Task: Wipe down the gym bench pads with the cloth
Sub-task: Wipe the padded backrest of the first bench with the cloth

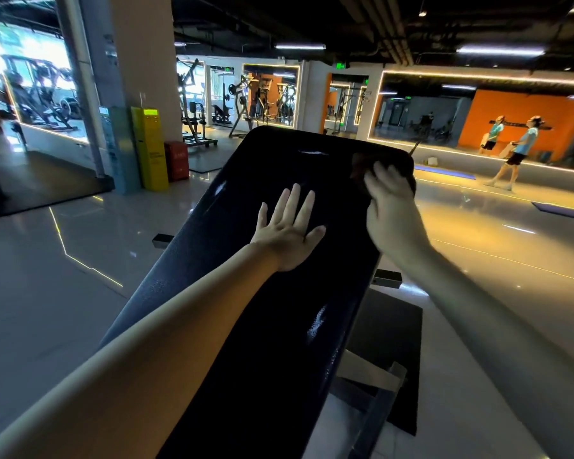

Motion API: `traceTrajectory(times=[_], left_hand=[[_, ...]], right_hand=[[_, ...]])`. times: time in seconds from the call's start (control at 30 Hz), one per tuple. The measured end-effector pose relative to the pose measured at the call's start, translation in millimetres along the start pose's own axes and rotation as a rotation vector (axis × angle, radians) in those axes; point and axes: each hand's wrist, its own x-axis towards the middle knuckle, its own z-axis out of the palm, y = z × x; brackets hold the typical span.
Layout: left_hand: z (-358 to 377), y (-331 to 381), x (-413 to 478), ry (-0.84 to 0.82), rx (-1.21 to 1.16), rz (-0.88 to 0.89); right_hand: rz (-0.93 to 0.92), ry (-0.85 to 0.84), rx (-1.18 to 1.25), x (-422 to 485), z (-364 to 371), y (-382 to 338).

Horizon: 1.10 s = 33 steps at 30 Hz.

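Observation:
A long black bench pad slopes up and away from me through the middle of the view. My left hand lies flat on the pad's upper half with its fingers spread and nothing in it. My right hand is at the pad's far right corner, closed over a dark brown cloth. The cloth is pressed against the pad near its top edge and mostly hidden by my fingers. The pad's surface shines with wet-looking streaks lower down.
The bench's metal frame and a dark floor mat sit under the pad at right. A yellow kiosk and red box stand by a pillar at left. Two people appear at the far right by the mirror wall. Weight machines fill the background.

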Motion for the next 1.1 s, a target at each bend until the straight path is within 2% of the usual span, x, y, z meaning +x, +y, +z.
traceTrajectory(times=[0.13,0.27,0.33,0.43,0.63,0.83,0.97,1.1], left_hand=[[-3.1,3.5,-0.4,-0.025,0.026,-0.03],[-3.0,2.7,0.1,-0.023,0.011,-0.021],[-1.1,1.0,0.5,-0.014,-0.002,-0.013],[1.4,-2.0,2.1,0.001,-0.006,-0.008],[6.3,-6.1,1.9,0.054,-0.023,0.019],[11.6,-7.7,1.0,0.119,-0.034,0.046],[12.2,-5.3,0.4,0.146,-0.036,0.032],[8.7,-2.4,0.2,0.104,-0.017,0.015]], right_hand=[[-0.141,-0.095,-0.071,-57.2,9.1,-24.7],[-0.248,-0.21,-0.061,-32.9,-5.5,-12.4],[-0.318,-0.288,-0.141,-22.1,-4.5,-10.6],[-0.38,-0.302,-0.185,-18.8,4.2,-14.4],[-0.316,-0.199,0.057,-3.0,9.2,-9.5],[-0.044,-0.029,0.064,72.0,-5.3,6.4],[0.005,-0.076,-0.025,92.4,-10.4,7.3],[-0.065,-0.105,-0.008,44.4,2.7,-9.6]])
